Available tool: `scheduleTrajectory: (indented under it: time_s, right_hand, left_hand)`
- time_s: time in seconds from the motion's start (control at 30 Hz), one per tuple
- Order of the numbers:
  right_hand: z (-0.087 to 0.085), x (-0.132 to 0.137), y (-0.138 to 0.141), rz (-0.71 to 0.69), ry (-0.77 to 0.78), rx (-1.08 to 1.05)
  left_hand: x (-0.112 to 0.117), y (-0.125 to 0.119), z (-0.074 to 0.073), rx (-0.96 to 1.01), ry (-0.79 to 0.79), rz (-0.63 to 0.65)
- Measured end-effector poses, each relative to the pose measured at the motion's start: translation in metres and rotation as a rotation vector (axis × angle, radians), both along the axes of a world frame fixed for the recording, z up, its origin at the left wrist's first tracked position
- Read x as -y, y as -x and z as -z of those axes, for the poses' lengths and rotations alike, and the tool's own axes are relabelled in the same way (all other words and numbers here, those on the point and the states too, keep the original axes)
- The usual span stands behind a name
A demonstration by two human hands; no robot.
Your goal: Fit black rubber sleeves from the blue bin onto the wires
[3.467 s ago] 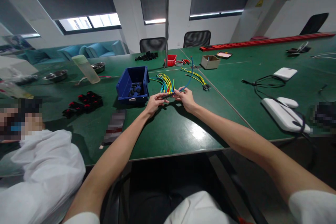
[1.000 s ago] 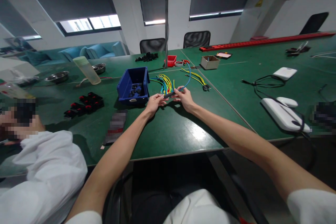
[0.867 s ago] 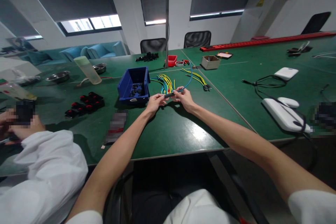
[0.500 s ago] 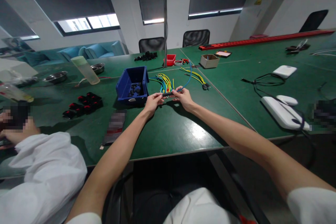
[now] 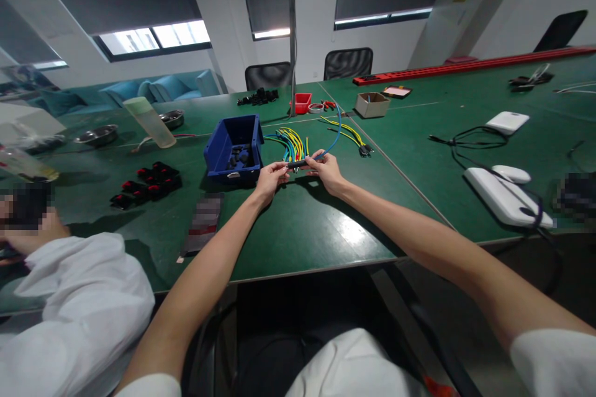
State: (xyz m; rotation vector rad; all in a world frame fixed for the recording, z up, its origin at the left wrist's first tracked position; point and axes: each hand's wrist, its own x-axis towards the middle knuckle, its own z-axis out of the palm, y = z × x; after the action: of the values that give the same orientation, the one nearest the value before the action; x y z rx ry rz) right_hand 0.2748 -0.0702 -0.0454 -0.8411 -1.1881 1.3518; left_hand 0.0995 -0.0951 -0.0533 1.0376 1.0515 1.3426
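While both forearms stretched over the green table (image 5: 298, 242), a slim black piece (image 5: 297, 164) lay crosswise between the two hands, nearly level. The left hand (image 5: 270, 180) had its thumb and fingertips pinched on the left end. The right hand (image 5: 328, 172) was closed around the right end, and a blue wire (image 5: 339, 134) curved up and away from that grip. Just behind the piece, a bundle of yellow, green and blue wires (image 5: 292, 141) rested on the table. A blue bin (image 5: 221, 172) stood near the left hand.
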Motion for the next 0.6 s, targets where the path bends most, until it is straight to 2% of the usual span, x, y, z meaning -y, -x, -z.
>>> scheduleTrajectory:
  time_s: [0.6]
  right_hand:
    - [0.0032,-0.0012,-0.0003,0.011,-0.033,0.054]
  left_hand:
    - [0.0047,-0.0032,-0.0008,-0.135,-0.041,0.022]
